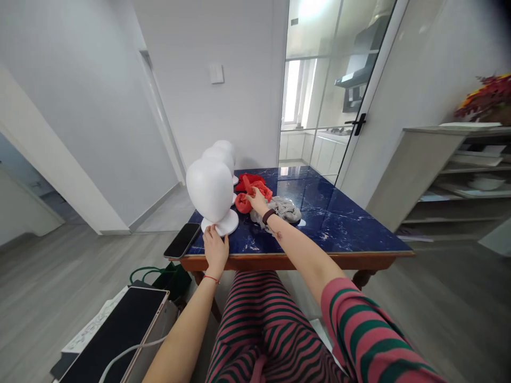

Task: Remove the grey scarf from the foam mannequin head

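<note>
Three white mannequin heads stand in a row on the table's left side, the nearest one [211,190] upright on its round base. My left hand [215,248] grips the front edge of that base, with the fingers on top and the thumb at the right. Beside it, my right hand [258,202] is closed on a coral-red twisted cloth [261,187], probably a headwrap; the fingertips are partly hidden. A deeper red cloth [248,180] lies behind it. Under and right of my right wrist is a crumpled grey cloth [286,209].
The blue marbled table [331,218] has a wooden edge. A black phone [182,240] overhangs its left corner. Below left are a dark green bag [173,279] and a black-topped box [120,327] with a white cable. A shelf unit [399,175] and glass door stand right.
</note>
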Demonstrator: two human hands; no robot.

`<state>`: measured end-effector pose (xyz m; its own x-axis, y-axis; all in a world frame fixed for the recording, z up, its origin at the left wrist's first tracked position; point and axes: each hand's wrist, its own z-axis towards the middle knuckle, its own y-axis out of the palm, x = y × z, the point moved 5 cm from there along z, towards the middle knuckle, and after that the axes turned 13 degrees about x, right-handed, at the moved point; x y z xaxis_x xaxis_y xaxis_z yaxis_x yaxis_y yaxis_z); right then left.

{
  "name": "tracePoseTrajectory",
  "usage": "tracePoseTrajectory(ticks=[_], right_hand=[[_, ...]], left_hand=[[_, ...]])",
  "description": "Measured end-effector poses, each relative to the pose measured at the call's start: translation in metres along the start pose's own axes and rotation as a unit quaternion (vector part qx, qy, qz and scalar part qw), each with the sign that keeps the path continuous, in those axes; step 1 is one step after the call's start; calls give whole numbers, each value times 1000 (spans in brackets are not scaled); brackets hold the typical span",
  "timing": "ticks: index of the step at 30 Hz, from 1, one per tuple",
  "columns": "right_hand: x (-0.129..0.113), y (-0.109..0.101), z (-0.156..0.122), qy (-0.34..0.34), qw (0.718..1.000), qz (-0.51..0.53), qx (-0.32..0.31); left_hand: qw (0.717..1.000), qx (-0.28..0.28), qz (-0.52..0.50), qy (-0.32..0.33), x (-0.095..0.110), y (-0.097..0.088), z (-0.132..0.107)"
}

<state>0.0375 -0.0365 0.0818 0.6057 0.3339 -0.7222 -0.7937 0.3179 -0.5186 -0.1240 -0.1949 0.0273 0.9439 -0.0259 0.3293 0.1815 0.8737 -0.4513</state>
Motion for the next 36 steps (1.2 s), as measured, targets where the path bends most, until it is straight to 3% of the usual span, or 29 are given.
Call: tracePoseTrajectory(ticks=[4,7,9,11,15,18,21,26,30,36], right_hand=[[-2,-13,9,25,999,21,43],[-2,-34,-25,-5,995,36,90],[-3,-53,-67,-50,989,71,120],[2,-70,-121,-61,984,128,108],[29,-77,-229,57,966,249,-43],[53,-78,-275,134,955,258,-58],[67,-86,-279,156,959,238,-14],[65,-110,-249,136,965,219,46],[66,-113,-247,114,977,182,6],[98,-93,-290,123,978,145,-89]], left_hand=[[1000,0,-17,6,-4,1,0],[1000,-2,-25,4,-5,0,-2],[999,-1,-33,-2,-5,-1,-3],[999,1,-42,-7,-4,-2,-4],[999,-2,-42,-8,-4,-2,-4],[999,-3,-41,-14,-7,0,-4],[999,-7,-33,-21,-10,3,-4],[1000,-15,-14,-8,-10,5,-5],[1000,-14,-10,-4,-8,4,-5],[1000,-11,-8,1,-8,4,-6]])
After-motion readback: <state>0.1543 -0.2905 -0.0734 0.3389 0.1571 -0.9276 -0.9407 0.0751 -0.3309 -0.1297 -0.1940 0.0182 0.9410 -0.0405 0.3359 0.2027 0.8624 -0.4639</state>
